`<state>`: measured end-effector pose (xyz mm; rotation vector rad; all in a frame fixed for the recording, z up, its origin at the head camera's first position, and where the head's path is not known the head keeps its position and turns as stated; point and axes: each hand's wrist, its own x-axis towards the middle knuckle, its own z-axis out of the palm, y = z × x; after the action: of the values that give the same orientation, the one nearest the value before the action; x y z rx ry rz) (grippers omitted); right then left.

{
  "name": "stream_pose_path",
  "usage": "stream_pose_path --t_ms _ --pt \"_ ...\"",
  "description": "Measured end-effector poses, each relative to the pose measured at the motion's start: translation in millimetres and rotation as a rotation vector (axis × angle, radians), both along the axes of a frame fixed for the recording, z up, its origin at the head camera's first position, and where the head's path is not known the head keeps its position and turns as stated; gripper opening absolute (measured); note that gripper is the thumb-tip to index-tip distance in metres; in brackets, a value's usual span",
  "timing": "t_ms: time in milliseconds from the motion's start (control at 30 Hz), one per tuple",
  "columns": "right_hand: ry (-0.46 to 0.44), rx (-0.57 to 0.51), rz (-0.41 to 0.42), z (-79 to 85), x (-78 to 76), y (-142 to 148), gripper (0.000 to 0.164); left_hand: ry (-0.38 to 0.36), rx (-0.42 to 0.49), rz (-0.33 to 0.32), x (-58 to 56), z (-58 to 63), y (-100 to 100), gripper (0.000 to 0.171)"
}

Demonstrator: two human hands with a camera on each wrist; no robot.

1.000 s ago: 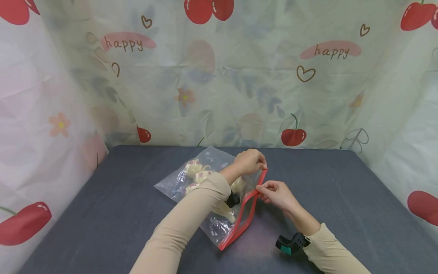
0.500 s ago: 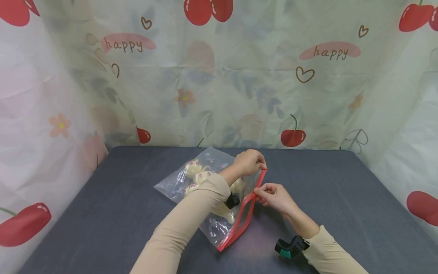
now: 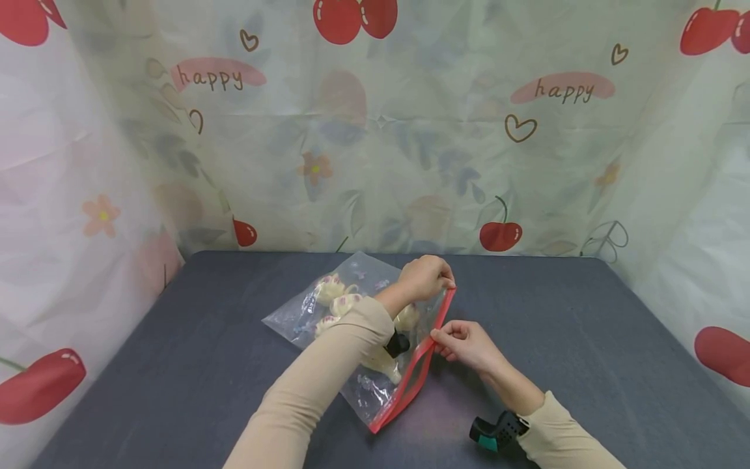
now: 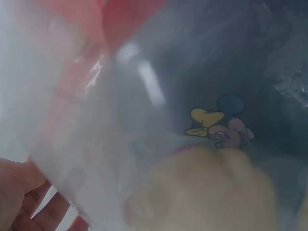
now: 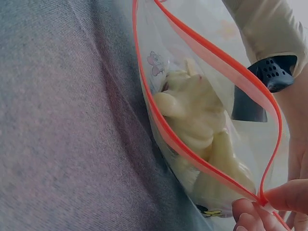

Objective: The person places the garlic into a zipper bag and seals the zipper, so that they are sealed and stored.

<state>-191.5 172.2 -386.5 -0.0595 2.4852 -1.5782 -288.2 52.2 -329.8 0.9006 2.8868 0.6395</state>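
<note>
A clear plastic zip bag (image 3: pixel 370 392) lies flat on the table, its red zip edge (image 3: pixel 445 307) facing right. Several cream-coloured toy figures (image 3: pixel 346 303) with pinkish marks are inside, partly covered by the left forearm. My left hand (image 3: pixel 424 277) reaches across the bag and pinches its far corner at the end of the red zip. With thumb and fingers, my right hand (image 3: pixel 467 345) pinches the zip partway along, at a small whitish slider (image 5: pixel 266 207). From there to the near corner, the bag's mouth gapes, showing a cream figure (image 5: pixel 192 110) in the right wrist view.
The dark grey table (image 3: pixel 556 312) extends around the bag on both sides. A patterned curtain (image 3: pixel 381 163) with cherries and hearts hangs behind and beside it. A black wrist device (image 3: pixel 498 430) is strapped to the right wrist, above the table.
My right hand has slid along the red zip toward the near corner, and the gaping part has become shorter and narrower. The left hand has kept its pinch on the far corner.
</note>
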Motion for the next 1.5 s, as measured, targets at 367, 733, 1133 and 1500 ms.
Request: stream_pose_path --t_ms 367,733,1133,1500 --pt "-0.021 -0.001 0.012 -3.9 3.8 -1 0.024 0.015 0.011 0.008 0.8 -0.6 0 0.017" --pt "-0.037 -0.022 0.102 -8.5 10.8 -5 0.026 0.03 0.028 0.029 -0.4 -0.8 -1 0.016" --pt "-0.163 -0.056 0.2 -17.3 19.6 -17 0.027 -0.022 0.069 0.018 -2.5 3.7 -6 0.016" --pt "-0.175 -0.06 0.222 -16.5 20.1 -17 0.027 0.008 0.055 0.019 -1.1 3.2 -3 0.017"
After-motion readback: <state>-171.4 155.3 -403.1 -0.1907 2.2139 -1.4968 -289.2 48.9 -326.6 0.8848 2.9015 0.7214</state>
